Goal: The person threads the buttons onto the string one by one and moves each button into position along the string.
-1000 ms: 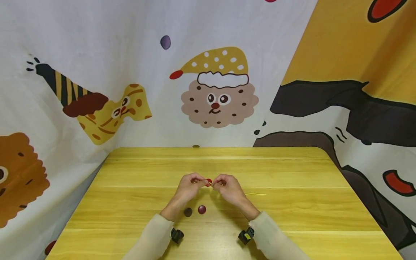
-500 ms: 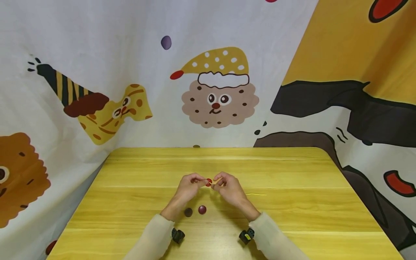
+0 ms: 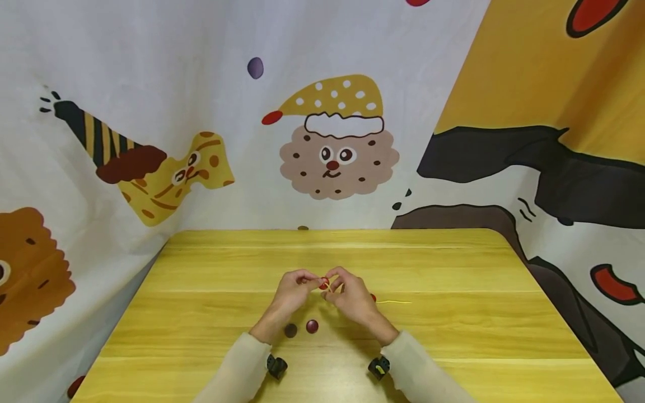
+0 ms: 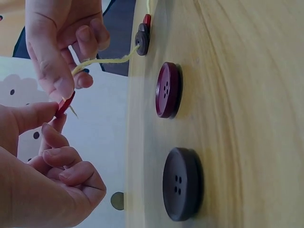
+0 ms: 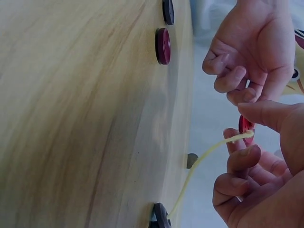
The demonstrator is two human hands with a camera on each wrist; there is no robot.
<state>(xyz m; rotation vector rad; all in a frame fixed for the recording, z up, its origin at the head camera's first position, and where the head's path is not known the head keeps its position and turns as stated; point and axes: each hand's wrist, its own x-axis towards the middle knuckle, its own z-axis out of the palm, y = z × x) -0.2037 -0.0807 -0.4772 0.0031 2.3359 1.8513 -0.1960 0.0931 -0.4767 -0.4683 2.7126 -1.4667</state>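
My left hand (image 3: 292, 291) pinches a red button (image 4: 65, 105) by its edge, clear of the table. My right hand (image 3: 350, 294) meets it from the other side, thumb and forefinger at its rim. Yellow yarn (image 5: 209, 152) runs into the face of this button, and a short end (image 4: 73, 112) pokes out behind it. Farther along, the yarn passes through a dark button (image 4: 141, 42), with a second red button (image 4: 147, 20) beside it on the table. In the head view this red one peeks out past my right hand.
On the table (image 3: 201, 330) nearer me lie a maroon button (image 3: 312, 326) and a dark brown button (image 3: 290, 330), each with several holes. The yarn's tail (image 3: 395, 302) stretches to the right. A printed cloth (image 3: 242, 168) hangs behind the table's far edge.
My right fingers have spread and shifted around the red button, and a yarn loop now shows there. A red button has come into sight right of my right hand. The left hand stays put.
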